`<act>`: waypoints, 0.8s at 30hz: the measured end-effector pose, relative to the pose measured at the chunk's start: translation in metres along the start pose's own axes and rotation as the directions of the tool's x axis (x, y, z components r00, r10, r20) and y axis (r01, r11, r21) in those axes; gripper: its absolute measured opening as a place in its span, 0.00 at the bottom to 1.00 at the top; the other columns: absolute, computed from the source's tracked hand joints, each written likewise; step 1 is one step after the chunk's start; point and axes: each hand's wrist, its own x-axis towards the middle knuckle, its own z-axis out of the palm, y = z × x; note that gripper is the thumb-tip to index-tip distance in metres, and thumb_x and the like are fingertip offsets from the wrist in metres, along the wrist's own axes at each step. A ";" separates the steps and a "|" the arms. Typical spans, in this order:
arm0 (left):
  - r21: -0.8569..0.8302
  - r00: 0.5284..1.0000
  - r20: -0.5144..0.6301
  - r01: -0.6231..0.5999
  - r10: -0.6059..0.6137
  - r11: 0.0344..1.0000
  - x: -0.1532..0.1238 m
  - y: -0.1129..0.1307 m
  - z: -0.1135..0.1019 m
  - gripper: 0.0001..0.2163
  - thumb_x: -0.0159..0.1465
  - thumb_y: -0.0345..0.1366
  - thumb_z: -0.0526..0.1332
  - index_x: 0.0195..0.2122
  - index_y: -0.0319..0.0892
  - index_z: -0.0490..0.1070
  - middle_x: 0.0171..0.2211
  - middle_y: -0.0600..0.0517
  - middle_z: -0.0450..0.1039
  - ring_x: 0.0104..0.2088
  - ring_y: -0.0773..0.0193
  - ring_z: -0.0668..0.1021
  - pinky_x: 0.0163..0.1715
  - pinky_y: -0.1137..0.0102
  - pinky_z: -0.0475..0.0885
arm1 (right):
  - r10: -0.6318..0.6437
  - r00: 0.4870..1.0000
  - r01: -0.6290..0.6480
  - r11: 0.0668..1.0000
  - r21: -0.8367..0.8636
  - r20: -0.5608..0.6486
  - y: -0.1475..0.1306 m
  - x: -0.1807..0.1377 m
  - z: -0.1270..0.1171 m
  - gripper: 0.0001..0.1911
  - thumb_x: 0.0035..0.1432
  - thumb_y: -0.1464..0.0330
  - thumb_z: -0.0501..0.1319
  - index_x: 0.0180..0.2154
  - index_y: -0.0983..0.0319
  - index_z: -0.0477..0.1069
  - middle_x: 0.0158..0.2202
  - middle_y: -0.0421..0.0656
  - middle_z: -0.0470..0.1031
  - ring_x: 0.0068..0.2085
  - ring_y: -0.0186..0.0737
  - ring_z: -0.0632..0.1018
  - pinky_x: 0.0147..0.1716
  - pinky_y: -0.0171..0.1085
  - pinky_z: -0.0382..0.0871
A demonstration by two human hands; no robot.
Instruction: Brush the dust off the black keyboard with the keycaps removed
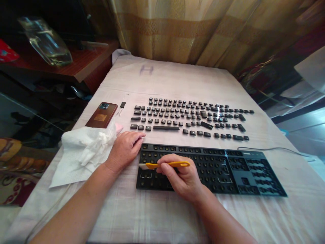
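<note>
A black keyboard (pixel 175 183) stripped of its keycaps lies on the table. My right hand (pixel 181 176) is closed on a yellow-handled brush (pixel 180 164), held nearly level over the keyboard's left part. The pale bristles point left and reach the keyboard's left edge; whether they touch it I cannot tell. Beside the upper left corner of the keyboard rests my left hand (pixel 127 146), fingers stretched to the right and thumb at the corner, holding nothing visible. Loose black keycaps (pixel 166 128) lie in rows beyond the keyboard.
Crumpled white paper towels (pixel 76 152) lie left of my left hand. Behind them are a brown phone (pixel 103 117) and a small black tool with wire ends (pixel 122 105). A cable (pixel 274 148) runs off right. A glass vase (pixel 48 44) stands on a wooden desk (pixel 83 66).
</note>
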 end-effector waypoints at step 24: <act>0.002 0.999 0.030 0.019 -0.019 1.000 0.000 0.002 -0.002 0.12 0.69 0.37 0.56 0.46 0.44 0.77 0.44 0.48 0.83 0.44 0.55 0.82 0.49 0.58 0.73 | -0.041 0.999 0.041 0.995 -0.087 0.003 -0.001 0.001 -0.001 0.07 0.67 0.73 0.57 0.38 0.60 0.73 0.25 0.40 0.80 0.25 0.35 0.80 0.28 0.33 0.75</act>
